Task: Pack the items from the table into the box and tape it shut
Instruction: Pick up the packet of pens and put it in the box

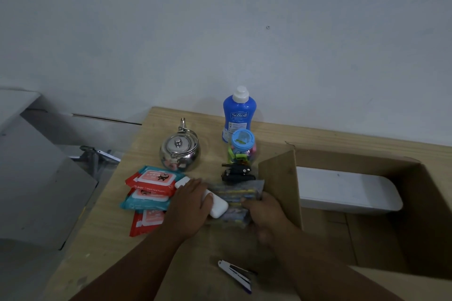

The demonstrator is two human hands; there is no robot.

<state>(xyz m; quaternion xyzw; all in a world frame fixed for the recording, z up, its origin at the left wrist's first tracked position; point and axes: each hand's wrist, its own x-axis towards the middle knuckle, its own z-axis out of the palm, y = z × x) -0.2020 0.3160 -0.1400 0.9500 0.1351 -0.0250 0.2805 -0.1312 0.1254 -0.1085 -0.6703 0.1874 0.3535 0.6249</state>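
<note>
The left hand [193, 203] lies across the middle of a long white case [217, 206], fingers curled over it, so both ends of the case show past the hand. The right hand [265, 211] is closed on the near edge of a clear packet [241, 193] of yellow and blue items. The contents are too blurred to identify. The two hands are close but do not touch. The case rests against the packet, which suggests both are being gathered for a single transfer.

The box [415, 215] stands open on the right of the table [151, 134]. Its left flap [278, 178] stands upright just beside the right hand, so anything going in must be lifted over that edge. A white tray [342, 190] already lies inside against the far wall, and the bare floor in front of it is the likely space for the flat items.

Still on the table are the kettle [179, 151], the blue bottle [239, 112], the jar [242, 146] of coloured pieces, a black tool [236, 172] and the stacked wipe packs [151, 188]. A stapler-like item [236, 273] lies near the front edge. No tape is visible.

By this view, packing is at an early stage, with the tall items best left until the flat ones are in
</note>
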